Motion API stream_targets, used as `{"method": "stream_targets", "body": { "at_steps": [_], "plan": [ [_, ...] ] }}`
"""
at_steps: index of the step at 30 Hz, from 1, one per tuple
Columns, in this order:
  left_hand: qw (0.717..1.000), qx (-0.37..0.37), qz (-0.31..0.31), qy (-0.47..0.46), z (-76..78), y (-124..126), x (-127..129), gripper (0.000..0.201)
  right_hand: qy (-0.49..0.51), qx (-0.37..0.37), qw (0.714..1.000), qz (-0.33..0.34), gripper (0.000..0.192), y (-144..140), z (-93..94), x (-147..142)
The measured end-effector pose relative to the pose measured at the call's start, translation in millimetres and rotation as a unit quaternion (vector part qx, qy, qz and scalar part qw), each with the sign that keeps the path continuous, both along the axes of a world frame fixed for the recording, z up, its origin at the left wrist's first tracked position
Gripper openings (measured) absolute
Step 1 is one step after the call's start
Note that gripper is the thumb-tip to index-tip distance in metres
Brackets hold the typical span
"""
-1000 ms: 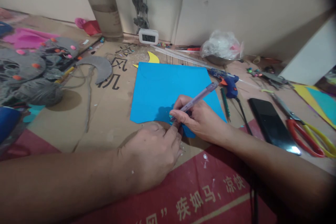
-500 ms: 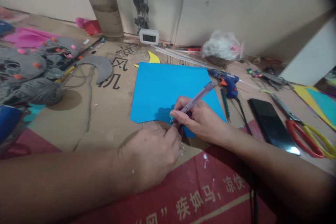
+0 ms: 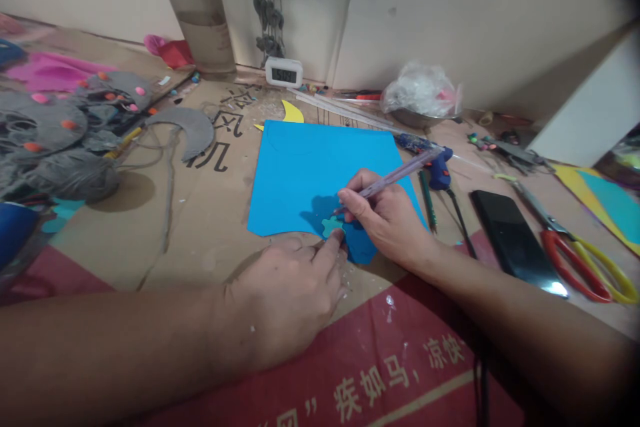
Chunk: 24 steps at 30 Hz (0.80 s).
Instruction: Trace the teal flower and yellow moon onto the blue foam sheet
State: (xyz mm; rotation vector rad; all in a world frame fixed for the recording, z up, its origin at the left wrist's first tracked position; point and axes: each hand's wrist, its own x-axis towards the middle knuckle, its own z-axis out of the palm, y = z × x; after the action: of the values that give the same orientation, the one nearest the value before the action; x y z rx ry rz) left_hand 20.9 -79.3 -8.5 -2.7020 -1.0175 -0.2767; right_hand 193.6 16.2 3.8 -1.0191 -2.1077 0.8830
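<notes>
The right hand point(image 3: 385, 217) is gripping a purple pen point(image 3: 397, 175) like you'd write, tip going down beside a little teal cutout point(image 3: 331, 226). The left hand point(image 3: 285, 293) is holding nothing, just pinning that cutout flat with a fingertip on the blue sheet point(image 3: 310, 173), probably so it isn't sliding around. Glue gun point(image 3: 433, 159), phone point(image 3: 515, 240) and scissors point(image 3: 580, 253) are lying off to the right on the cardboard-covered bench point(image 3: 210, 233), grey yarn point(image 3: 70, 173) piling up left.
</notes>
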Motion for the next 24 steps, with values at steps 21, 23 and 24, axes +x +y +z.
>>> {"method": "stream_targets", "body": {
  "at_steps": [21, 23, 24],
  "plan": [
    [1.000, 0.009, -0.015, -0.009, 3.6, 2.8, -0.1, 0.038, 0.098, -0.005, 0.995, -0.017, 0.029, 1.0, -2.6, 0.0],
    [1.000, 0.015, -0.016, -0.008, 6.2, 3.4, -0.1, 0.038, 0.094, 0.021, 0.995, -0.006, 0.025, 0.2, 2.0, 0.0],
    [1.000, 0.016, -0.017, -0.007, 7.3, 3.5, 0.0, 0.037, 0.080, 0.033, 0.996, -0.002, 0.023, -0.4, 4.7, 0.1]
  ]
}}
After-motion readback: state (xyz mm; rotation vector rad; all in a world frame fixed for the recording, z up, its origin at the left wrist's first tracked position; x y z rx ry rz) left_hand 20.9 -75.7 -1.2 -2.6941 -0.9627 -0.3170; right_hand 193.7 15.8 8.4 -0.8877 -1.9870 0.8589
